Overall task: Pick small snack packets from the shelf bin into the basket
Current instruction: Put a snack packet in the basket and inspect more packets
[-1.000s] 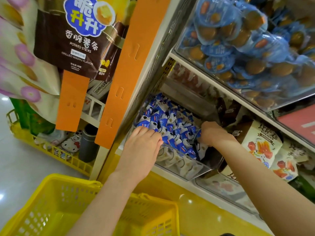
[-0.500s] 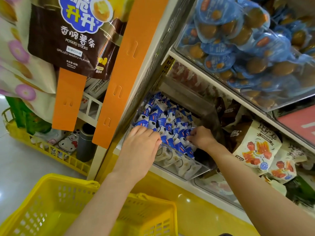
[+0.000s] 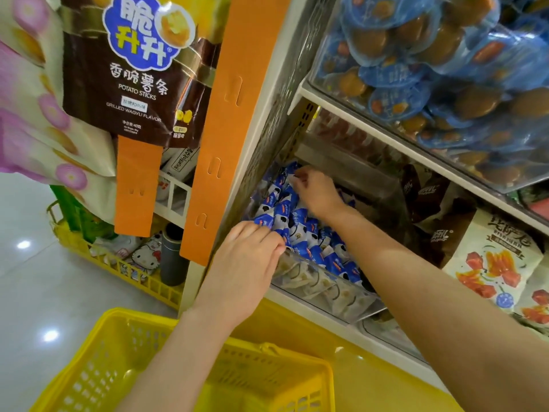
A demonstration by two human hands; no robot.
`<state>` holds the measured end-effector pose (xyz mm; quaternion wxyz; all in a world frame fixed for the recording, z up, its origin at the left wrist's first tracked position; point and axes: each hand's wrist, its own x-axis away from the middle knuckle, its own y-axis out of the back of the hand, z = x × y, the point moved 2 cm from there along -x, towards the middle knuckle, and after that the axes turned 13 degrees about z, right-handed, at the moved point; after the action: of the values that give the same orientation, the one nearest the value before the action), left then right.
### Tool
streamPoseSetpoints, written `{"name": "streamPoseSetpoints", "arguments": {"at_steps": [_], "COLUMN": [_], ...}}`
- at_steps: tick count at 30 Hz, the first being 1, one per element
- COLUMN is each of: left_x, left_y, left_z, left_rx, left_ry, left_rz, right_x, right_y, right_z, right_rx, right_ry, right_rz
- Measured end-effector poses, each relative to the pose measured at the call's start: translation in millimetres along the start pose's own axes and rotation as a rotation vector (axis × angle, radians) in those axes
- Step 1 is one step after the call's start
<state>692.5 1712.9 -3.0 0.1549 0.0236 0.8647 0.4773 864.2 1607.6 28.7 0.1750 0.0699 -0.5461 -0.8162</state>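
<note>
Was lit brightly from above, showed round glare spots on the glossy floor [image 3: 29, 292], held soft shadow deep in the shelf bin [image 3: 326, 295], bent straight lines at the edges, looked slightly soft.

This is a shop, in a snack aisle. White shelves [image 3: 356, 121] carry clear bins [image 3: 341, 295] heaped with many identical goods: blue-and-white snack packets [image 3: 297, 221] in one, blue-sealed brown snacks [image 3: 416, 69] in the one above. Printed bags of potato sticks [image 3: 133, 69] hang from orange display strips [image 3: 231, 114]. A yellow plastic shopping basket [image 3: 98, 376] sits below the shelves, and a yellow crate [image 3: 139, 278] of merchandise stands on the glossy tiled floor [image 3: 35, 292].
</note>
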Motion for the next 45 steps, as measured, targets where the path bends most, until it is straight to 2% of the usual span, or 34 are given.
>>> {"name": "streamPoseSetpoints", "arguments": {"at_steps": [4,7,12,17,20,23,28,31,36,39,40,42,45], "left_x": [0.0,-0.8,-1.8,-2.8,-1.9,-1.9,-2.9,-1.0,17.8,30.3,34.3,41.8,56.2], "left_y": [-1.2,-1.7,-4.4,-4.5,-3.4,-4.3,-5.9,-5.7,-1.0,-2.8,-3.3,-2.5,-4.4], "left_z": [3.2,3.7,5.6,5.9,5.3,5.4,5.4,2.3,-9.6,-22.1,-28.5,-38.1,-42.0], "left_rx": [0.004,0.006,0.016,0.006,-0.011,-0.024,0.023,0.193,0.612,1.156,1.267,1.281,1.156], "left_ry": [-0.007,-0.019,-0.027,-0.022,-0.029,-0.038,-0.03,0.003,0.195,0.336,0.352,0.345,0.346], "left_rz": [-0.012,-0.012,-0.004,0.0,-0.02,-0.038,-0.023,-0.074,-0.221,-0.043,0.003,0.003,0.024], "right_x": [-31.6,-40.0,-48.9,-60.3,-59.3,-47.4,-4.1,37.5,112.8,146.0,154.6,169.6,184.6], "right_y": [-10.2,-10.6,-8.9,-12.6,-14.9,-7.8,20.2,27.9,21.5,7.0,0.6,-13.2,-33.2], "right_z": [-0.3,-6.3,-7.3,-6.1,-7.7,-5.5,2.8,5.4,7.9,11.4,12.2,14.1,17.0], "right_rx": [0.074,0.062,0.029,-0.037,-0.084,-0.125,-0.462,-0.583,-0.782,-0.853,-0.866,-0.903,-0.932], "right_ry": [-0.15,-0.151,-0.136,-0.232,-0.217,-0.159,-0.077,-0.017,0.082,0.151,0.168,0.189,0.192], "right_rz": [0.102,0.168,0.161,0.144,0.079,-0.081,-0.336,-0.348,-0.161,-0.059,-0.034,0.017,0.087]}}
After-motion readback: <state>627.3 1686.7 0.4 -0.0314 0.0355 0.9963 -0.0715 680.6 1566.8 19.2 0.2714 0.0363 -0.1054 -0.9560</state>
